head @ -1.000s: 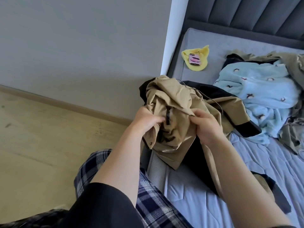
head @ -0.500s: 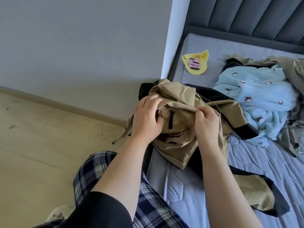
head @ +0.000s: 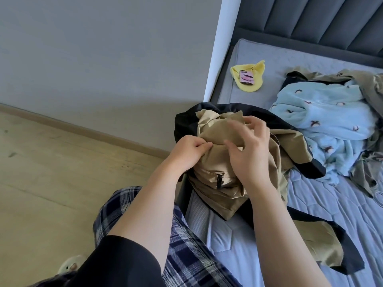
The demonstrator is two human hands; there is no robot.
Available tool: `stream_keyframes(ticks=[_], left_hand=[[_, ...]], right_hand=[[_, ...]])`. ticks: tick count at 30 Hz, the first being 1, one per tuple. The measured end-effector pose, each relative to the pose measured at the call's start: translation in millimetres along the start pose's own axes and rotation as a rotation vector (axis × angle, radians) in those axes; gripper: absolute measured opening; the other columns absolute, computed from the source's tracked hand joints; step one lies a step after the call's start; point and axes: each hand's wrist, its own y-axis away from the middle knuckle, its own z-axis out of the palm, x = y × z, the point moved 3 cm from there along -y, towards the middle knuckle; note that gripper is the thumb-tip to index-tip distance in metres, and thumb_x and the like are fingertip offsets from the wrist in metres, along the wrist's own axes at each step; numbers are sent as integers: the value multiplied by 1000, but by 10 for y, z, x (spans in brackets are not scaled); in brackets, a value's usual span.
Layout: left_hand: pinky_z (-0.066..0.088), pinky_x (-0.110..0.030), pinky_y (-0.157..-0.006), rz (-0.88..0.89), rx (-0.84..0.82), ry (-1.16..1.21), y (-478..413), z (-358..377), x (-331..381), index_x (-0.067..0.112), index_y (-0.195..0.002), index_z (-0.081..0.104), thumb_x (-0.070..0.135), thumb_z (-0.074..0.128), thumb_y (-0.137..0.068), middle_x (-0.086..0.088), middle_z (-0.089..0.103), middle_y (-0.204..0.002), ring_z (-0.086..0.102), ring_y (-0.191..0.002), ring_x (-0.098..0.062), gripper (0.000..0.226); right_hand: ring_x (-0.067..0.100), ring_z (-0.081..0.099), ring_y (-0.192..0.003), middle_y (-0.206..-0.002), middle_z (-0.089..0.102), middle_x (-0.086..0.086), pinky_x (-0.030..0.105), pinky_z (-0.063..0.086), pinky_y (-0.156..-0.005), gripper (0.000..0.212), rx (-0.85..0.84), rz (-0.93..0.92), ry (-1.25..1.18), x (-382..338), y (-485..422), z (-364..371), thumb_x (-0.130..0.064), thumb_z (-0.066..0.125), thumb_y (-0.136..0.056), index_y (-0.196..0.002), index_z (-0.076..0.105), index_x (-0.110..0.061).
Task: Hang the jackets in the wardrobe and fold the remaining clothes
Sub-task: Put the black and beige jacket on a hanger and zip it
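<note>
Head view, the only one. Tan jacket [head: 223, 162] with black lining bunched up at the near edge of the bed [head: 331, 235], part of it trailing toward the lower right over the quilted cover. Left hand [head: 186, 152] pinches a fold of the tan cloth, fingers curled into it. Right hand [head: 248, 150] sits over the top of the bundle, fingers spread and bent, thumb pressing the cloth; whether it has actually closed on the fabric I cannot tell. A black zipper pull [head: 281, 181] shows just below both hands. Farther up the bed, well apart from the jacket: a light blue fleece garment [head: 323, 123] lying partly over an olive garment [head: 369, 88], and a yellow cloth [head: 248, 79] with a pink phone [head: 246, 76] on it. No wardrobe or hanger in view. Judgement: the step in hand is sorting out the crumpled jacket, finding collar or shoulders, ahead of hanging; the task is early, with the other clothes unfolded. Next move likely calls for shaking the jacket open, lining turned inside, then holding it by the collar so a hanger can go in.
</note>
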Motion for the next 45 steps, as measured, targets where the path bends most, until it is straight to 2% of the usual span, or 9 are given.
stream_keyframes(ticks=[2, 6, 10, 12, 19, 24, 30, 35, 45], left_hand=[[40, -35, -66, 0, -14, 24, -5, -7, 8, -2, -66, 59, 28, 55, -94, -17, 51, -64, 50, -64, -25, 42], [26, -25, -54, 44, 89, -9, 10, -43, 34, 9, -52, 36, 26, 57, -93, -1, 29, -49, 32, -50, -13, 49], [25, -27, -55, 34, 199, 38, -47, -89, -6, -2, -57, 46, 26, 60, -91, -6, 35, -52, 34, -54, -14, 47], [24, -27, -54, 14, 246, 67, -74, -110, -30, 8, -49, 43, 25, 62, -90, 0, 32, -49, 31, -53, -13, 48], [43, -27, -62, 16, 450, -87, -60, -138, -46, 11, -70, 67, 20, 67, -84, 5, 64, -67, 58, -68, -13, 17], [47, -32, -62, 421, 451, -507, 85, -86, 151, 10, -79, 65, 4, 63, -82, 1, 60, -82, 56, -76, -19, 7], [35, -32, -98, 276, -30, -639, 38, 64, -49, 22, -116, 63, 15, 57, -79, 6, 57, -121, 42, -117, -15, 38], [40, -34, -85, 403, 275, -742, -24, 48, 24, 15, -101, 70, 9, 63, -80, 1, 65, -106, 52, -103, -22, 23], [27, -28, -56, 261, 639, -527, -184, -796, 728, 16, -79, 62, -3, 52, -73, -3, 60, -73, 49, -69, -26, 23]], right_hand=[[30, 45, -110, -118, 56, 9, 38, 33, -94, 16, -78, 48, 147, 63, -49, 95, -14, 69, -83, -97, 75, -14], [30, 40, -122, -128, 55, 5, 40, 28, -99, 26, -360, 323, 270, 263, -40, 261, -25, 52, -96, -107, 72, -13], [31, 52, -89, -90, 59, 10, 40, 42, -79, 14, 0, -19, 49, 41, 115, 119, 0, 63, -81, -92, 70, -5], [27, 51, -81, -81, 59, 5, 37, 41, -73, 22, -110, -130, 5, 9, 229, 149, 6, 56, -75, -85, 70, -7], [23, 36, -128, -140, 42, -2, 38, 22, -105, 63, -652, -9, 316, 336, 444, 376, -15, 64, -68, -130, 56, -22], [25, 49, -98, -102, 57, 2, 35, 35, -81, 25, -454, 122, 413, 308, 453, 472, -15, 60, -72, -95, 69, -13], [12, 54, -76, -89, 63, -1, 26, 40, -65, 13, -198, 427, 88, 408, 440, 348, -13, 58, -85, -94, 67, -10], [0, 45, -54, -64, 57, -6, 12, 37, -50, 9, -233, 581, -358, 424, 346, 316, -15, 62, -87, -78, 61, -13], [20, 44, -61, -62, 47, -5, 30, 28, -49, 21, -208, 173, -92, -507, -669, 324, 3, 51, -74, -72, 42, -17]])
